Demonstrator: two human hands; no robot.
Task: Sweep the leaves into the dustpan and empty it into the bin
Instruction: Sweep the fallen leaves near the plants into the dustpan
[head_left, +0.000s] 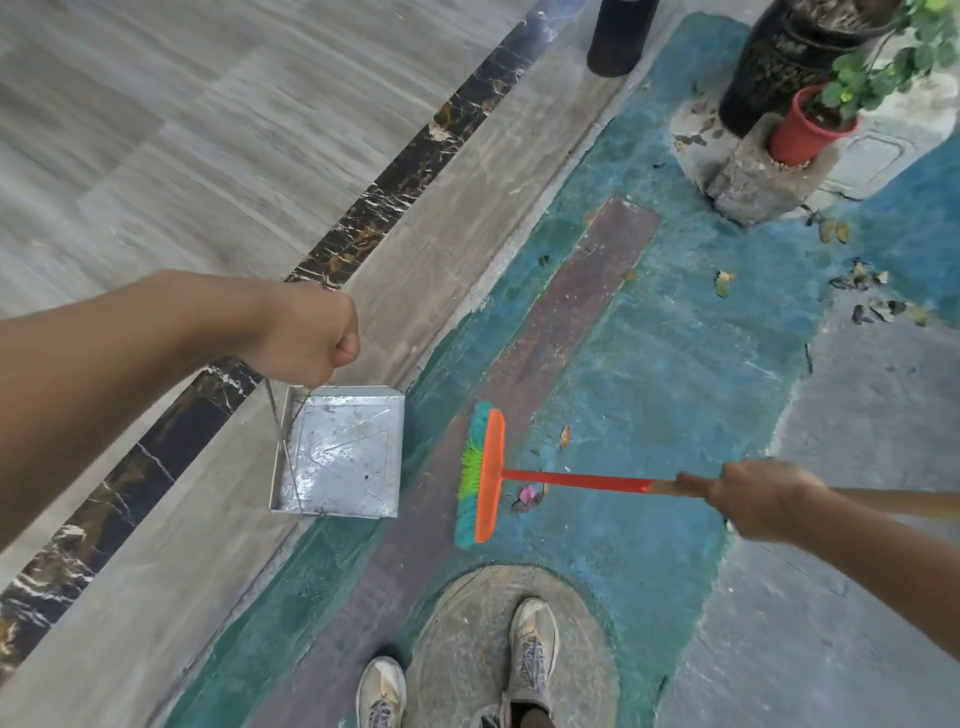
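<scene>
My left hand grips the thin wire handle of a square metal dustpan, which hangs just above the floor with nothing visible in it. My right hand grips the wooden end of a broom handle. The broom head, orange with green and teal bristles, sits on the painted floor just right of the dustpan. A pink petal and a brown leaf lie under the handle, beside the head. Another brown leaf lies a little farther off. More dry leaves are scattered at the right.
A red flower pot stands on a stone block at the top right, beside a large black pot. A dark cylinder stands at the top. My two shoes are near a round cover.
</scene>
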